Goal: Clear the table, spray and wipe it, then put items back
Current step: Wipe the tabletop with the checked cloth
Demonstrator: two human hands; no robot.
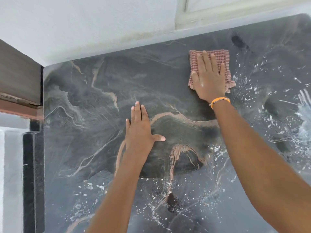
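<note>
The table (94,101) is a dark marble slab with pale and pink veins, bare of items. White spray droplets (252,91) speckle its right side and near edge. A folded pink waffle-weave cloth (225,58) lies flat near the far edge. My right hand (208,78) presses on it with straight, spread fingers; an orange band is on that wrist. My left hand (139,130) rests flat on the bare marble in the middle, fingers straight and thumb out.
A white wall (84,27) borders the table's far edge, with a window frame (218,12) at the top right. A wooden door frame (18,79) stands at the left. Dark grit (171,201) sits near the front edge.
</note>
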